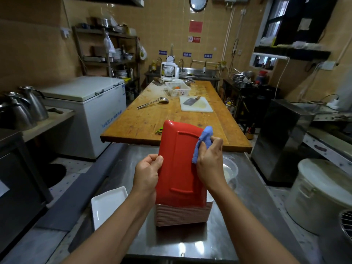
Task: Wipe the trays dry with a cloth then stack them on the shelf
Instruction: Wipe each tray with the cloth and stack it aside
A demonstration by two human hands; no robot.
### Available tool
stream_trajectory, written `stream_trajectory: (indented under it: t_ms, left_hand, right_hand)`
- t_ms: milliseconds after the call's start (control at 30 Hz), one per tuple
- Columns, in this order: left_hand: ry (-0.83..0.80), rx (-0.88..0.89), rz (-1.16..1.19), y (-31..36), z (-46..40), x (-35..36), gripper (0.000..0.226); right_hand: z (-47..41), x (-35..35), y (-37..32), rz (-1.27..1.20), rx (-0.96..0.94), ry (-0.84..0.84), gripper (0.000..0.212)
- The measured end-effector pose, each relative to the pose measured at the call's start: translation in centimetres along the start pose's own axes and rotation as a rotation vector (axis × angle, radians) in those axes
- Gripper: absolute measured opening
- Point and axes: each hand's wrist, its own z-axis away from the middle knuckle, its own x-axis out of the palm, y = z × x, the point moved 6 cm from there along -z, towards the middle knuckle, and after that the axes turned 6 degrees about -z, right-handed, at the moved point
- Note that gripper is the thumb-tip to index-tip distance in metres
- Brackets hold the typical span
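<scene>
A red tray (180, 164) stands tilted on end in front of me, its underside facing me. My left hand (147, 173) grips its left edge. My right hand (209, 162) holds a blue cloth (204, 141) bunched against the tray's upper right edge. Below the red tray, a tall stack of trays (182, 216) sits on the steel counter (219, 235). A single white tray (106, 205) lies flat to the left of the stack.
A long wooden table (152, 119) stretches ahead with a ladle, a cutting board with a cleaver, and a white basket. A clear bowl (231, 170) sits behind my right hand. A white chest freezer (91, 103) stands left, a large lidded pot (322, 195) right.
</scene>
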Motion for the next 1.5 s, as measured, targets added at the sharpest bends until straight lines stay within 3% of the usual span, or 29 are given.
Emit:
stream_trajectory:
  t_ms: [233,433,567,667,733,800,867,967,1067,1300,1400,1500]
  left_hand:
    - [0.116,0.038,0.174,1.4,-2.5,0.4,0.019]
    - [0.072,0.035,0.262,0.9,-2.7,2.1,0.019]
    - [-0.063,0.019,0.139,0.8,-2.2,2.6,0.017]
    - [-0.246,0.012,-0.097,0.9,-1.6,2.2,0.011]
    - [-0.317,-0.008,-0.215,1.3,-1.6,1.4,0.029]
    - [-0.286,0.020,-0.254,2.9,-2.2,0.4,0.060]
    - [-0.259,0.077,-0.293,5.3,-3.2,-0.3,0.078]
    - [-0.390,0.054,-0.449,7.4,-4.2,-0.1,0.079]
    - [-0.600,-0.026,-0.576,7.1,-3.6,0.8,0.060]
    - [-0.503,-0.013,-0.369,5.7,-3.3,0.0,0.052]
    - [-0.438,-0.048,-0.324,4.9,-3.3,-0.6,0.063]
    - [-0.375,-0.071,-0.282,4.4,-3.4,-0.8,0.065]
  right_hand:
    - [4.5,0.0,1.0,-0.045,0.043,-0.020,0.017]
    - [3.0,-1.9,2.4,-0.461,0.362,0.021,0.032]
    - [1.9,-2.7,3.4,-0.714,0.503,-0.065,0.037]
    - [1.1,-3.5,3.6,-0.829,0.522,-0.146,0.032]
    - [0.6,-4.3,3.6,-0.852,0.541,-0.205,0.026]
    - [0.3,-5.0,3.8,-0.818,0.554,-0.278,0.029]
    - [0.1,-5.3,3.6,-0.766,0.542,-0.384,0.040]
    - [0.1,-5.3,2.9,-0.691,0.508,-0.531,0.049]
    - [-0.3,-5.2,2.0,-0.616,0.463,-0.603,0.036]
    - [-2.0,-5.2,0.4,-0.407,0.277,-0.517,0.026]
    - [-2.2,-4.7,0.0,-0.099,0.083,-0.387,0.024]
    - [-1.4,-4.3,-0.9,0.244,-0.188,-0.239,0.038]
